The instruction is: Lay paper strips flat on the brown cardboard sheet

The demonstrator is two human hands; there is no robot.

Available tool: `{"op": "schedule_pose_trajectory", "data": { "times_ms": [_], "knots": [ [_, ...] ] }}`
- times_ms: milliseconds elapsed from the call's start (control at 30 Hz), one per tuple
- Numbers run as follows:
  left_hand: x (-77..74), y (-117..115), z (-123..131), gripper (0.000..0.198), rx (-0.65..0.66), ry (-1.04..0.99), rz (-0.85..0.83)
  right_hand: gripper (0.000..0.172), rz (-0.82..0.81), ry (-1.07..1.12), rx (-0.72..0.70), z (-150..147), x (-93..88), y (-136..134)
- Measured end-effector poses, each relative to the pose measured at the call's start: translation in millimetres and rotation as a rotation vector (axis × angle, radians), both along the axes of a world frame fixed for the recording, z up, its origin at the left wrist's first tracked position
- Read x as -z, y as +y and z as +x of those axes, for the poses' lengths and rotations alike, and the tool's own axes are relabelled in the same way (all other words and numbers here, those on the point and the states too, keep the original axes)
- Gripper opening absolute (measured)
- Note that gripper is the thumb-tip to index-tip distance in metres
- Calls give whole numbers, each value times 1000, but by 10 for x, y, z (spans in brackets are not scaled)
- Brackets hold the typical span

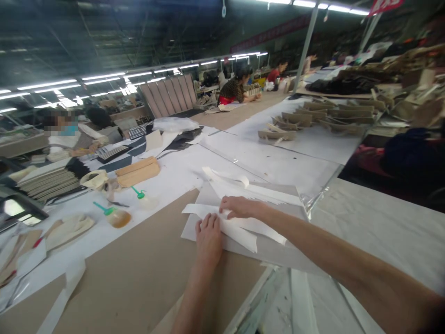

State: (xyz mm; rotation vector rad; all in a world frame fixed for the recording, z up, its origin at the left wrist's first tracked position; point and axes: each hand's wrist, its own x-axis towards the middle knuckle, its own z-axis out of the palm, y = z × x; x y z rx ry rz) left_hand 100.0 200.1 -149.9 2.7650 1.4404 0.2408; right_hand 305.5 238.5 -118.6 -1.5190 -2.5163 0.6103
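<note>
In the head view, several white strips lie loosely across a pale grey sheet. My left hand rests with its fingers laid on the near strip, pressing it against the sheet. Just above and to the right, my right hand has its fingers curled in a pinch on the edge of the same strip. The thumb side of that hand is partly hidden. Another white strip curls up beyond my hands. Under the grey sheet spreads a large brown board.
Two squeeze bottles with green nozzles, one holding amber liquid, stand to the left near tan pieces. A stack of grey panels sits farther left. Curved brown pieces lie at back right. Co-workers sit beyond the table.
</note>
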Motion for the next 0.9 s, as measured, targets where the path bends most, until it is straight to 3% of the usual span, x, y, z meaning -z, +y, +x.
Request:
{"op": "schedule_pose_trajectory", "data": {
  "times_ms": [167, 433, 600, 667, 767, 900],
  "knots": [
    [117, -5, -26, 46, -3, 2, 39, 26, -49, -53, -26, -1, -88, 65],
    [73, -28, 3, 47, -17, 27, 60, 11, -67, -54, -96, 34, -112, 37],
    [64, -9, -2, 49, -9, 40, 26, 41, -35, -17, -52, 25, -135, -1],
    [66, 9, -12, 51, -12, 50, 5, 39, -40, -18, 15, 53, -177, -39],
    [61, 29, -27, 53, -25, 60, -16, 30, -44, -27, 174, 192, -273, -245],
    [39, 37, -19, 51, -18, 36, -12, 35, -107, -82, 322, 448, -315, -856]
  ]
}}
